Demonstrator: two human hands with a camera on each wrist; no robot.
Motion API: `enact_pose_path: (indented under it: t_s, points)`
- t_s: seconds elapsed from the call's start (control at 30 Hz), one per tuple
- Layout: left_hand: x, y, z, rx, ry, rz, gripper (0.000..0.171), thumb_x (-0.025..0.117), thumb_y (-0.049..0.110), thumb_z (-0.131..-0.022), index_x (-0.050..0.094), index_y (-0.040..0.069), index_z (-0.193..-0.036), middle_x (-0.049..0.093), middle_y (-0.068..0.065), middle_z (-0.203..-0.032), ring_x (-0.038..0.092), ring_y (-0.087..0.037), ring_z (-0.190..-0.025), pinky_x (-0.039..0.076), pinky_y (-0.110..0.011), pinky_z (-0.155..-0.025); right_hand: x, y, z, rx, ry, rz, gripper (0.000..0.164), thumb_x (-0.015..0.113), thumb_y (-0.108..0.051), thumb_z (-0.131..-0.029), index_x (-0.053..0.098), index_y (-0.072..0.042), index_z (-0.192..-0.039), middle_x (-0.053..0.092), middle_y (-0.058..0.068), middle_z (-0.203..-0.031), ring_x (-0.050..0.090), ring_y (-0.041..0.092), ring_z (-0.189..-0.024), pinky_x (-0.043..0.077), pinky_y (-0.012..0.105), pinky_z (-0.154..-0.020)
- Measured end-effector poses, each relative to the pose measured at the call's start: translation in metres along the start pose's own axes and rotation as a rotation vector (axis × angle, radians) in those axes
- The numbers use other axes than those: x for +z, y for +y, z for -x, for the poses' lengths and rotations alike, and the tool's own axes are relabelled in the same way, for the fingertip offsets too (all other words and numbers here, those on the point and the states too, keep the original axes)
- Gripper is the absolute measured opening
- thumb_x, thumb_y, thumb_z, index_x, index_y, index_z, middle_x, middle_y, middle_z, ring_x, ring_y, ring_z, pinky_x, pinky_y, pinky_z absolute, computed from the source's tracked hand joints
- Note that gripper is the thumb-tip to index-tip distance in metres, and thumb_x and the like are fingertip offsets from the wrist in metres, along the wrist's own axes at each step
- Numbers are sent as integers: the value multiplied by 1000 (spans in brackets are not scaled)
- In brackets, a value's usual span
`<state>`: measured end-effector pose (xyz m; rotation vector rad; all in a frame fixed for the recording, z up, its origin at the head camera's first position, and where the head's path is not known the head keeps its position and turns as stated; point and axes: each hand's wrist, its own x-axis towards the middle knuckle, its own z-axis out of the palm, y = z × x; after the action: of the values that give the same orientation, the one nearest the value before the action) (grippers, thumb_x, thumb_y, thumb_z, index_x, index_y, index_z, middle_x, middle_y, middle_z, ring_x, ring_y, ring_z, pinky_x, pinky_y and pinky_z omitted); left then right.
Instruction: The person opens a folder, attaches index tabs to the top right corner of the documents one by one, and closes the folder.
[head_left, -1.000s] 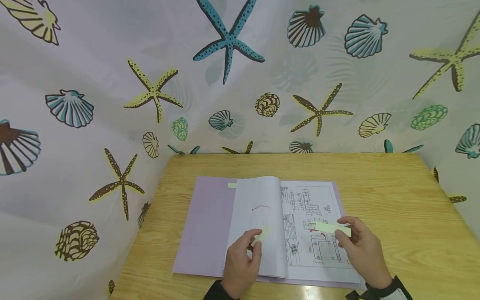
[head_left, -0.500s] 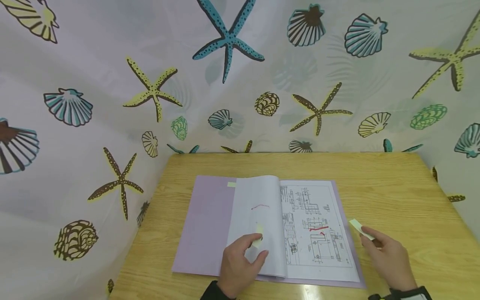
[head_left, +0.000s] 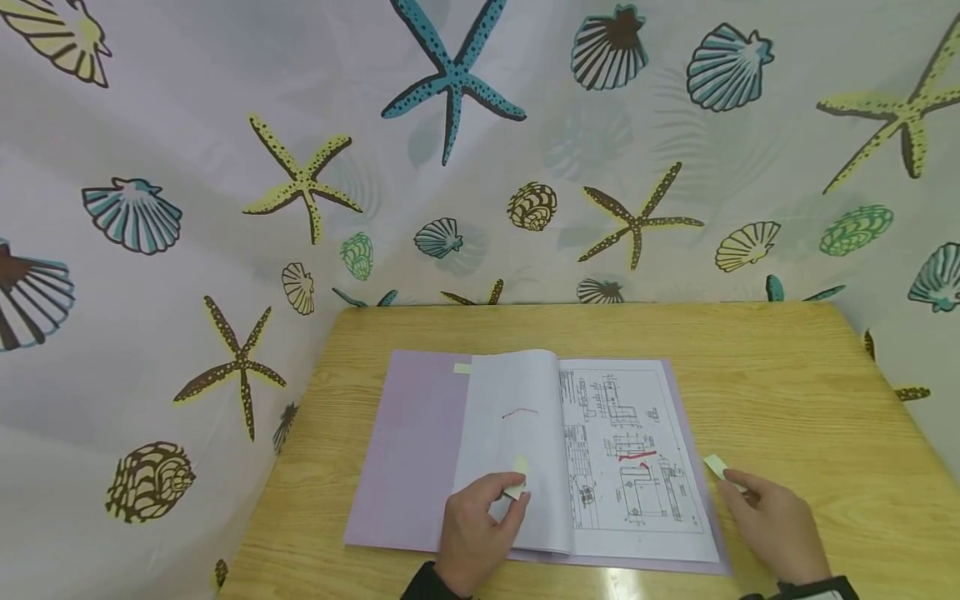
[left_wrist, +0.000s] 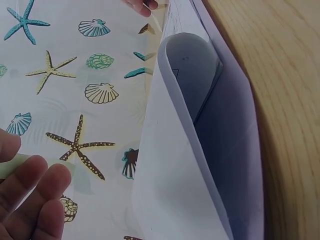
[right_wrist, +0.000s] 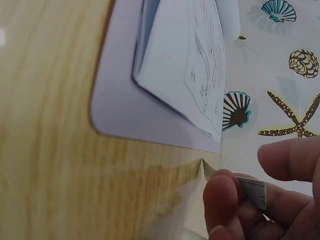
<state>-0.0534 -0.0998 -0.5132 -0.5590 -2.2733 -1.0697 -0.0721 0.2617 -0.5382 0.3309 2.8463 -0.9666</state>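
My left hand [head_left: 480, 525] pinches a pale yellow-green sticky note strip [head_left: 521, 463] between thumb and fingers, above the white left page [head_left: 517, 379]. In the left wrist view that strip [left_wrist: 64, 166] sticks out past the fingertips. To the right of the folder, my right hand [head_left: 783, 525] holds a small sticky note pad [head_left: 715, 465] low over the table. Its printed end [right_wrist: 256, 192] shows between the fingers in the right wrist view. The open lilac folder [head_left: 420, 450] bears a technical drawing [head_left: 645, 492] with red pen marks on its right page.
Another yellow-green tab [head_left: 462, 367] lies at the upper edge of the left page. The wooden table [head_left: 795, 375] runs back to a curtain [head_left: 495, 183] with shells and starfish. In the left wrist view, the turned pages [left_wrist: 172, 150] bulge in a loop.
My right hand has moved right, off the drawing to beside the folder, with the pad. The left hand's thumb opened away from the strip, then closed on it again.
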Motion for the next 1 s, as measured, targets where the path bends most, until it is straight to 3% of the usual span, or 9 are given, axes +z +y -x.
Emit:
enact_pose_path:
  t_s: [0.07,0.3,0.47,0.7,0.8,0.9,1.0]
  points:
    - [0,0,0,2,-2,2,15,72,13,-77,68,12,-92,66,8,-89,58,5,-77,48,-15,-64,-1,1,0,6,-38,31,63,42,-51,-91,56,3,-120,58,4,-70,46,18,-50,33,27,-41]
    - [2,1,1,5,-10,27,11,71,13,-78,68,13,-88,67,8,-88,59,5,-72,48,-15,-62,-3,4,-1,-1,-197,93,62,42,-52,-91,56,1,-120,62,15,-88,51,19,-66,40,31,-52]
    - [2,2,1,-2,-13,22,11,71,13,-79,67,15,-89,66,9,-88,59,5,-71,48,-15,-62,-2,4,-1,1,-211,88,58,40,-50,-93,56,-2,-122,57,6,-78,47,18,-59,33,29,-48]
    - [3,1,2,-11,-22,22,10,71,14,-79,68,15,-89,66,9,-88,58,7,-71,47,-15,-63,-1,8,-5,16,-205,97,66,38,-56,-91,54,-1,-124,60,13,-88,49,20,-66,35,30,-50]
    - [4,1,2,-10,-27,22,10,71,14,-79,68,15,-89,66,10,-87,58,7,-71,47,-15,-62,0,7,-4,-13,-155,84,64,38,-54,-92,53,-2,-124,58,8,-78,48,18,-58,34,29,-46]
    - [3,3,2,-12,-39,12,8,71,14,-79,68,16,-86,66,11,-85,58,8,-70,47,-15,-60,-4,-2,4,-65,-38,65,56,40,-50,-93,55,-4,-122,54,3,-68,45,15,-49,32,27,-41]
    - [3,6,2,-10,-78,10,5,72,15,-78,69,15,-82,66,12,-80,57,9,-69,47,-14,-56,-8,-22,16,-178,92,14,42,48,-42,-93,61,-8,-115,52,-2,-63,42,10,-46,31,24,-39]
